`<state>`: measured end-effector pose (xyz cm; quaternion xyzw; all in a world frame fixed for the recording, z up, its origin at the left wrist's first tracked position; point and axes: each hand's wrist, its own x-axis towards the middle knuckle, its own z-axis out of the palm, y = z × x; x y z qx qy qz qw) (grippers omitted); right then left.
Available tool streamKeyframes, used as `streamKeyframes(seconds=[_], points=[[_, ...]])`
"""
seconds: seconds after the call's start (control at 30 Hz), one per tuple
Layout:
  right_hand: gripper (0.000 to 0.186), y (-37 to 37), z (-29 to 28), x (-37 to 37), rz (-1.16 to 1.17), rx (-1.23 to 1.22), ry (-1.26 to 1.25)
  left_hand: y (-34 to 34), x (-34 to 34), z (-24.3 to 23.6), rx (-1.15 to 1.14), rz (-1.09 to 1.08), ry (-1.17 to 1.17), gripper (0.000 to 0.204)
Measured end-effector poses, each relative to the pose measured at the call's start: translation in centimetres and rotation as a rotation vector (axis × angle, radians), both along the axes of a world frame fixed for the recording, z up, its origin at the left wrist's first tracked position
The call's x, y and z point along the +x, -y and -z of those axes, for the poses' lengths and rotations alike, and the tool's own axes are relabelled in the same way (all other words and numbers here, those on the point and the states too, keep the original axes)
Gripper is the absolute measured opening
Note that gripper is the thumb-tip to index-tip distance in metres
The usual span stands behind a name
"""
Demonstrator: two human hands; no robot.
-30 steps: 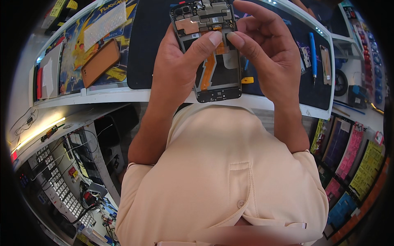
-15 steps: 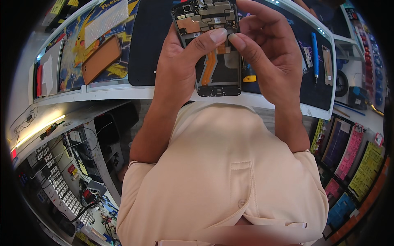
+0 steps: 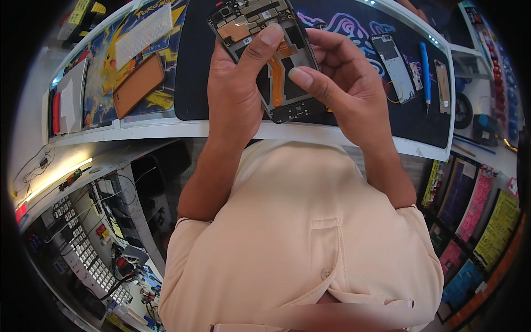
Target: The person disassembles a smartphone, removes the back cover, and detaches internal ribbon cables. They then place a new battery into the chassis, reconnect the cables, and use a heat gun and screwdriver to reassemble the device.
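An opened phone (image 3: 287, 105) with its back off shows circuit boards and an orange flex cable down its middle. My left hand (image 3: 235, 88) holds it from the left, thumb pressed on the upper boards. My right hand (image 3: 343, 83) grips the phone's right side, its thumb tip hovering by the flex cable. The phone is held above a dark work mat (image 3: 193, 66) on the white counter.
On the left lie an orange-brown phone back cover (image 3: 138, 83), a white keyboard-like pad (image 3: 142, 34) and a colourful cartoon mat (image 3: 110, 61). To the right are a white phone frame (image 3: 394, 65), a blue pen-like tool (image 3: 426, 69) and another small phone part (image 3: 442, 80). Packaged goods hang at lower right.
My right thumb has lifted off the phone and drawn apart from my left thumb. The phone has tilted slightly, with its top end now more to the left.
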<state>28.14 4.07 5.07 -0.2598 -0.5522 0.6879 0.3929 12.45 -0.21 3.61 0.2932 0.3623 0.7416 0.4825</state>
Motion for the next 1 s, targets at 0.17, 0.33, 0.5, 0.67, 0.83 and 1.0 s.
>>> streamKeyframes(seconds=[0.17, 0.33, 0.5, 0.67, 0.83, 1.0], points=[[0.037, 0.3, 0.2, -0.2, -0.006, -0.084, 0.07, 1.4, 0.2, 0.0, -0.075, 0.124, 0.064, 0.03], [0.03, -0.2, 0.4, 0.2, -0.062, -0.132, 0.047, 1.9, 0.2, 0.2, -0.019, 0.174, 0.103, 0.032], [0.029, -0.3, 0.5, 0.5, -0.082, -0.13, -0.002, 2.1, 0.5, 0.0, -0.009, 0.165, 0.126, 0.032], [0.028, -0.8, 0.5, 0.8, -0.088, -0.201, 0.01, 2.0, 0.9, 0.2, -0.03, 0.11, -0.017, 0.032], [0.028, -0.8, 0.7, 0.9, -0.04, -0.159, 0.027, 1.7, 1.1, 0.5, 0.028, 0.089, -0.114, 0.033], [0.036, -1.1, 0.7, 1.0, -0.082, -0.135, 0.011, 1.5, 0.9, 0.1, 0.01, 0.091, -0.122, 0.033]])
